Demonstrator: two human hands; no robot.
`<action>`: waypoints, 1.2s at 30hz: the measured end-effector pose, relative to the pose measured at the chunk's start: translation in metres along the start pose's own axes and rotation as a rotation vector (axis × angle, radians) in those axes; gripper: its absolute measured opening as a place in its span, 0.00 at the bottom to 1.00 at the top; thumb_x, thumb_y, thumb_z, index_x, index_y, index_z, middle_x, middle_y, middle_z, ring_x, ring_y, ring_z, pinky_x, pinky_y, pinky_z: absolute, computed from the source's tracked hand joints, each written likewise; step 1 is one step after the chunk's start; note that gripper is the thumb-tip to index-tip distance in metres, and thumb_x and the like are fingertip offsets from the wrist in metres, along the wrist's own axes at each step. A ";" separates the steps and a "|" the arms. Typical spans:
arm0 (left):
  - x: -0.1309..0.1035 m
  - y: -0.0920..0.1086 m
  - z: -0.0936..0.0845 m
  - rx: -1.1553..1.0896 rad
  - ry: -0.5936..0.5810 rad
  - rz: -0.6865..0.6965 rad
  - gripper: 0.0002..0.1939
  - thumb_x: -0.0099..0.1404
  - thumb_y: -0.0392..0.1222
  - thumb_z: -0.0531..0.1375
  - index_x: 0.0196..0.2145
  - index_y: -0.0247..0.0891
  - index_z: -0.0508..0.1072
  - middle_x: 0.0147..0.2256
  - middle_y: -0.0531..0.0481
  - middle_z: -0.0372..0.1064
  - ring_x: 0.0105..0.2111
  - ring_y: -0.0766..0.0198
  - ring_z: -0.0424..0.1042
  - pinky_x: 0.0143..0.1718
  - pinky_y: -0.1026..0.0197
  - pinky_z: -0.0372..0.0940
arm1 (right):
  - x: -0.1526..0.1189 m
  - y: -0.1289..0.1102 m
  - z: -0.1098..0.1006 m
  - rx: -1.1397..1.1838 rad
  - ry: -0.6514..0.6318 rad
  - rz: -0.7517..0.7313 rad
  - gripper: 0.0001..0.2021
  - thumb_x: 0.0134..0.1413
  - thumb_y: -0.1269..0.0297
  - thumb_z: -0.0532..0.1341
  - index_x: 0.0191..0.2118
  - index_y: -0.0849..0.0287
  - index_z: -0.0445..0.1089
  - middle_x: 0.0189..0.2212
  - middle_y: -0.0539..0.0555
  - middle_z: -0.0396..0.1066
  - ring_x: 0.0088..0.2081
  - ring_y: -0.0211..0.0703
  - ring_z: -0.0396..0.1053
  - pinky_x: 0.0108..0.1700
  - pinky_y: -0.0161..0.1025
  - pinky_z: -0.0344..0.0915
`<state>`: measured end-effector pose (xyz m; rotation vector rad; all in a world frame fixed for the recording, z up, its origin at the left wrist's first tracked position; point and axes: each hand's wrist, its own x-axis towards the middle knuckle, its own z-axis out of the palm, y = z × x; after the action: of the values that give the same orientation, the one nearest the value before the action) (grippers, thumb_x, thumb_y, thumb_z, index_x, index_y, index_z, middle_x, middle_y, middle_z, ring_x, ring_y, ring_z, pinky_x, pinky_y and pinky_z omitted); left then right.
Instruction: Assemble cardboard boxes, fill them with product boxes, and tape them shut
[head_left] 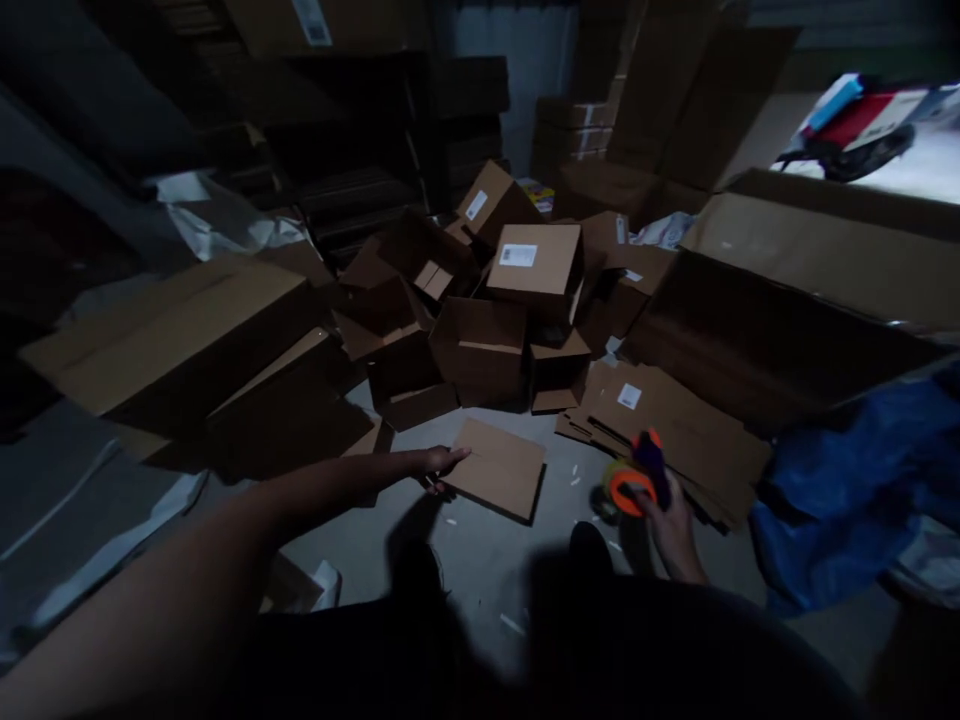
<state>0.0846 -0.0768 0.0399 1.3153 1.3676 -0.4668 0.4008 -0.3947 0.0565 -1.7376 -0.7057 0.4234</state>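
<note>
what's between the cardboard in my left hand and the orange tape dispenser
The head view shows grey floor with small pale scraps between the cardboard and the tape dispenser.

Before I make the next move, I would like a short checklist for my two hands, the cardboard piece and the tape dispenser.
1. Left hand on the cardboard piece: ok, holding its left edge.
2. Right hand on the tape dispenser: ok, held.
3. Dispenser apart from that piece: ok, floor shows between.
4. Loose tape end ready: cannot tell, too dark and blurred.
5. Floor free of scraps: not ok, white scraps lie there.
</note>
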 end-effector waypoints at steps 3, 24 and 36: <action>0.012 -0.004 -0.003 0.053 -0.054 0.014 0.39 0.52 0.78 0.63 0.38 0.36 0.75 0.32 0.39 0.78 0.21 0.56 0.74 0.21 0.57 0.70 | 0.031 -0.011 0.057 0.112 -0.172 -0.030 0.32 0.51 0.52 0.67 0.60 0.56 0.64 0.55 0.61 0.73 0.56 0.56 0.72 0.59 0.52 0.69; -0.042 -0.017 0.058 -1.071 -0.216 0.350 0.17 0.65 0.51 0.68 0.39 0.32 0.82 0.40 0.41 0.80 0.35 0.65 0.77 0.38 0.65 0.69 | -0.007 0.028 0.158 -0.435 -0.535 -0.376 0.29 0.48 0.58 0.65 0.58 0.55 0.65 0.47 0.59 0.77 0.46 0.56 0.78 0.44 0.48 0.75; -0.025 -0.026 0.059 -0.693 0.081 0.487 0.29 0.55 0.67 0.68 0.21 0.35 0.72 0.17 0.55 0.62 0.18 0.72 0.56 0.22 0.65 0.51 | -0.009 0.012 0.161 -0.490 -0.616 -0.525 0.38 0.51 0.62 0.64 0.69 0.55 0.56 0.52 0.62 0.73 0.50 0.57 0.76 0.46 0.49 0.76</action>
<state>0.0811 -0.1456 0.0344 1.0276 1.0717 0.3728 0.2986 -0.2833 -0.0009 -1.7735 -1.7804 0.4388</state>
